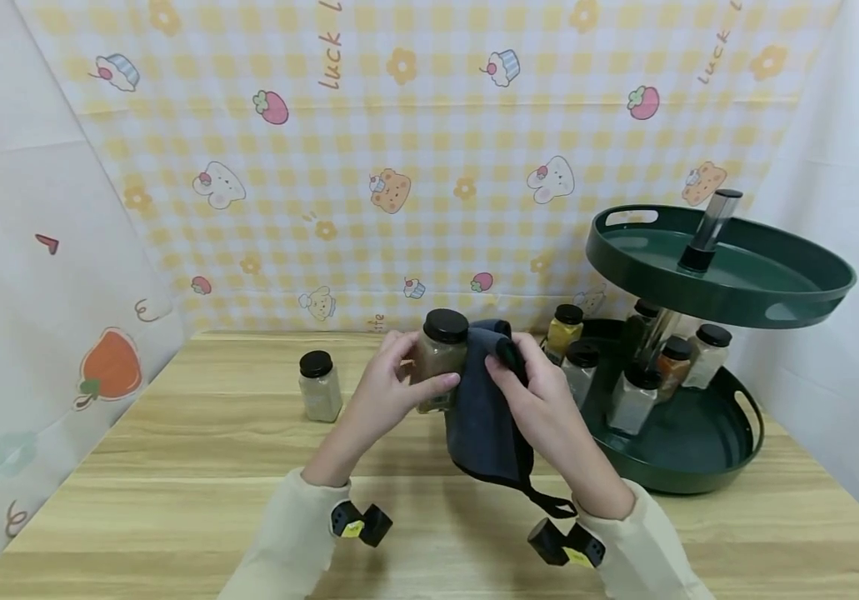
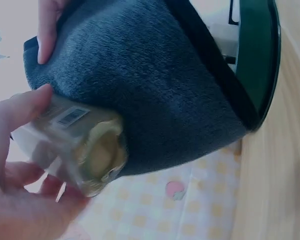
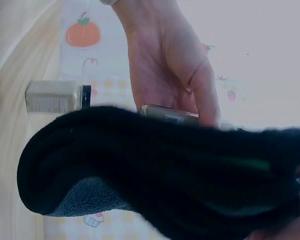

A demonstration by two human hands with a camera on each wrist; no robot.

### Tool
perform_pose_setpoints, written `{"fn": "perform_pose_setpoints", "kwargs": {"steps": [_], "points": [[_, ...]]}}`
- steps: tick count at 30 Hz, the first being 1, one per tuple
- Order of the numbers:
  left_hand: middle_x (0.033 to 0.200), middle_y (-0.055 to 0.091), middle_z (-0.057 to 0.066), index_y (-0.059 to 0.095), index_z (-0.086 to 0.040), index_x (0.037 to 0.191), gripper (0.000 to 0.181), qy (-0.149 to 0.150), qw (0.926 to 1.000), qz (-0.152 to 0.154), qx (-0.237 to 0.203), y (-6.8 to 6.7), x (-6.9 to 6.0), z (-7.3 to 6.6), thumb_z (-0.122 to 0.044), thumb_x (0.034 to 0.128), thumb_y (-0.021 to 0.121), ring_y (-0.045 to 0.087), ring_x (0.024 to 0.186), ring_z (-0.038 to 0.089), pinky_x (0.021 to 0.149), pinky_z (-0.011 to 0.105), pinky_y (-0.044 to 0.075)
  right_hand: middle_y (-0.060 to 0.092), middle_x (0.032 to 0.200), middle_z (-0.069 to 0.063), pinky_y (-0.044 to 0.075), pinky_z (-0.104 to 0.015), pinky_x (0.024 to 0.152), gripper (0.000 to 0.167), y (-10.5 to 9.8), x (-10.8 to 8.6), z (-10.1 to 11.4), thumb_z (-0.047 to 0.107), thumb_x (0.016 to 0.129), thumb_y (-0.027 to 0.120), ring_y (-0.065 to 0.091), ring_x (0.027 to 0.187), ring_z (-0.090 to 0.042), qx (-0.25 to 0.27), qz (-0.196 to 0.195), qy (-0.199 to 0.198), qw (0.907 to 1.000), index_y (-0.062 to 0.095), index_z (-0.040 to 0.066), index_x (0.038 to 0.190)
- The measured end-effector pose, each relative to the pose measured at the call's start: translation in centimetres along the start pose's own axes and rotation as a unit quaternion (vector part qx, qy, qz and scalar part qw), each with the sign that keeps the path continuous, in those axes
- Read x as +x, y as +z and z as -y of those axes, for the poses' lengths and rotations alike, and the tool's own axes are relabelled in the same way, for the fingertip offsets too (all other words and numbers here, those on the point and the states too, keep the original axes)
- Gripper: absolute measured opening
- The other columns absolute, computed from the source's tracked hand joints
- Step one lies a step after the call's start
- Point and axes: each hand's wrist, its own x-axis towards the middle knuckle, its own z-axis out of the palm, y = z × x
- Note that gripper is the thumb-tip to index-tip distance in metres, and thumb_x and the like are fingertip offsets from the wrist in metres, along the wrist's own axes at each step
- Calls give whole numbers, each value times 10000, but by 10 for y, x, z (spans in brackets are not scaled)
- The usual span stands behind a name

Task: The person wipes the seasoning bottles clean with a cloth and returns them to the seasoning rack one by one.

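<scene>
The left hand (image 1: 392,379) grips a black-capped jar (image 1: 440,354) above the table, thumb across its front; in the left wrist view the jar (image 2: 72,137) shows its barcode and base. Pinched in the right hand (image 1: 541,400), a dark grey cloth (image 1: 483,417) with black edging hangs down against the jar's right side. The cloth (image 2: 145,85) fills much of the left wrist view. From the right wrist, the folded cloth (image 3: 140,165) hides most of the jar (image 3: 170,114) and part of the right hand.
Another black-capped jar (image 1: 320,387) stands on the wooden table (image 1: 197,467) left of the hands. At the right is a green two-tier tray (image 1: 721,287), several jars on its lower tier and beside it. A patterned cloth backdrop (image 1: 429,167) hangs behind.
</scene>
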Motion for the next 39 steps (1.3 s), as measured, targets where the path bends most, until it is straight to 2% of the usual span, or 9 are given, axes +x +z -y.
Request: {"fn": "perform_pose_setpoints", "kwargs": {"steps": [3,7,11,15,18,24,28,33,39], "points": [[1032,508,46,570,-170,1211,468,46,9993,16,366,-5,-1,-1,-275,790,745,524,1033,179,940,387,443,581,1082,-111,467,-361,804,204,0,-1,0,191,970,489,564,925,-234,-70,34,-118,9999,499,118,1159],[1045,550,27,568,-154,1188,481,51,9960,301,836,-7,-2,-2,-280,767,764,558,968,171,862,359,474,600,1107,-111,485,-395,831,215,-1,-1,0,195,969,492,593,954,-228,-297,54,-245,9992,505,117,1169],[1047,589,12,559,-200,1207,521,-270,9966,297,725,-5,-1,-1,-306,747,778,591,927,156,804,337,497,626,1101,-129,513,-401,793,237,-2,-3,0,208,970,491,629,936,-222,-585,117,-453,9972,493,119,1189],[1078,599,72,508,-213,1276,569,-505,9986,122,-103,-6,1,1,-263,769,761,595,946,199,778,339,498,649,1061,-139,536,-391,741,259,-2,-3,-1,206,966,497,650,883,-213,-991,109,-724,9924,477,109,1206],[1158,582,107,435,-211,1344,628,-614,9933,-7,-979,-8,0,2,-187,791,732,577,1019,214,827,353,492,650,1051,-136,531,-378,725,257,-2,-1,-2,210,969,492,645,869,-208,-1062,10,-757,9915,475,106,1204],[1224,520,63,343,-178,1387,645,-835,9586,-403,-2692,-9,1,2,-100,822,643,542,1087,151,935,330,460,608,1125,-154,498,-390,769,274,-9,0,0,230,975,476,616,924,-247,-149,-487,-512,9974,463,88,1210],[1196,509,62,364,-155,1352,613,-823,9465,-504,-3079,-6,1,0,-70,813,643,537,1056,149,896,271,476,555,1201,-140,494,-377,822,310,-12,-1,3,229,975,474,595,987,-248,461,-589,-393,9964,436,76,1242],[1239,446,29,367,-178,1304,633,-696,9533,-703,-2854,-2,2,-1,-21,779,686,489,1052,183,852,252,458,516,1237,-117,480,-278,827,312,-14,-1,6,219,973,479,567,1035,-229,682,-654,-274,9951,435,73,1245],[1194,484,44,490,-213,1196,562,-656,9880,-646,-1241,-6,3,1,-147,726,791,496,998,225,772,317,469,548,1193,-119,483,-367,856,288,-15,-1,5,207,963,500,574,1048,-227,563,-766,-320,9950,461,79,1219]]}}
